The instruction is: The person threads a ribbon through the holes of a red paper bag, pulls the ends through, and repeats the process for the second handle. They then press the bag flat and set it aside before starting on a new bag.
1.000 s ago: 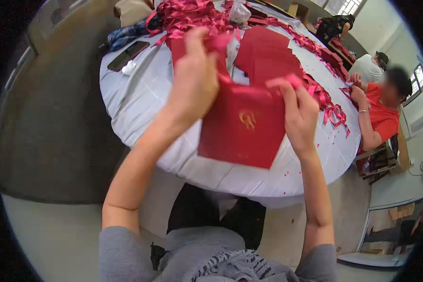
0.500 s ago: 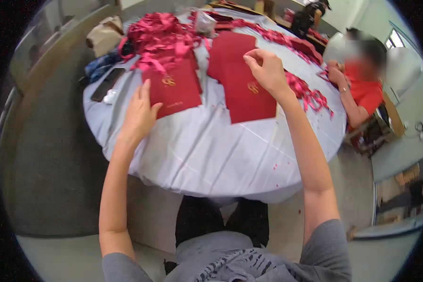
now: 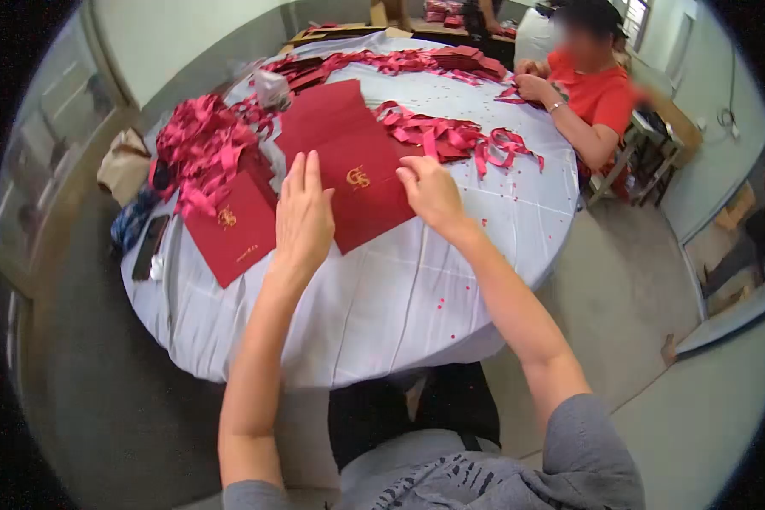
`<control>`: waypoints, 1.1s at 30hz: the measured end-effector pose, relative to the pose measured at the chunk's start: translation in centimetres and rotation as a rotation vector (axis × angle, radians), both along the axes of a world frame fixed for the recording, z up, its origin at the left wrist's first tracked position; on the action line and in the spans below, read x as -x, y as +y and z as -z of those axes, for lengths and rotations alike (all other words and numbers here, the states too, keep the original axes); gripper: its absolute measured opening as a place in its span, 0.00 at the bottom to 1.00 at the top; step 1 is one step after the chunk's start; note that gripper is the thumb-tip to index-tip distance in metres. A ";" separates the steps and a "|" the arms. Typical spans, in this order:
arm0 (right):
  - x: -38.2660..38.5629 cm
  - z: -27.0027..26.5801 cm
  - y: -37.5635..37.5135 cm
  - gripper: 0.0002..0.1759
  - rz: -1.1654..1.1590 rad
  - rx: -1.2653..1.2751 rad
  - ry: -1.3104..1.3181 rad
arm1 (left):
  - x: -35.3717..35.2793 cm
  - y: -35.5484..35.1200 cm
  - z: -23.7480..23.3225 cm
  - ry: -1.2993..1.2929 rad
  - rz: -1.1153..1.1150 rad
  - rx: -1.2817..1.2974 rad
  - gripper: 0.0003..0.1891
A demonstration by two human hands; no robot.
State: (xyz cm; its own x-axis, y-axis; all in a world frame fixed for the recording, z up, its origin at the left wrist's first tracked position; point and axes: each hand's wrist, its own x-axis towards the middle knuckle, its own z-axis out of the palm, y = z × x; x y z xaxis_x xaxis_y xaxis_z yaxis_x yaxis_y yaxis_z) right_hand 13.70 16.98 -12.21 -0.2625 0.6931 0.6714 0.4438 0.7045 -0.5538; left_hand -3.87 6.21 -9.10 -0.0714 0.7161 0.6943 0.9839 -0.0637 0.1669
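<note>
Hands (image 3: 304, 223) flank a red folder (image 3: 365, 204), the left flat, the right curled, grip unclear.

Small hand-assembly workshop, by the look of it: big white-covered round table (image 3: 391, 310) w/ a heap of red ribbon (image 3: 204, 140) and a stack of flat red paper pcs. (image 3: 361, 174) w/ gold logo, a co-worker (image 3: 588, 98) in red seated at the R edge, red bundles (image 3: 444, 12) on a bench (image 3: 450, 31) at the back, two-tone wall (image 3: 200, 47), bare floor (image 3: 603, 293).
</note>
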 end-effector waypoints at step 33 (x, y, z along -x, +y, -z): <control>-1.9 -6.0 -7.1 0.08 -0.280 -0.288 0.112 | -3.6 -6.0 -7.5 0.124 0.272 0.025 0.12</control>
State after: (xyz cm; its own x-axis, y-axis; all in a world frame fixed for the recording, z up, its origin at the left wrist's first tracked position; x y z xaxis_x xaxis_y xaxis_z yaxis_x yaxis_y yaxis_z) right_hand 15.60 9.89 -6.19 -0.3287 0.3851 0.8623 0.1616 0.9225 -0.3504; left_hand -0.29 0.21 -1.60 0.2096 0.7142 0.6678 0.9441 -0.3255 0.0518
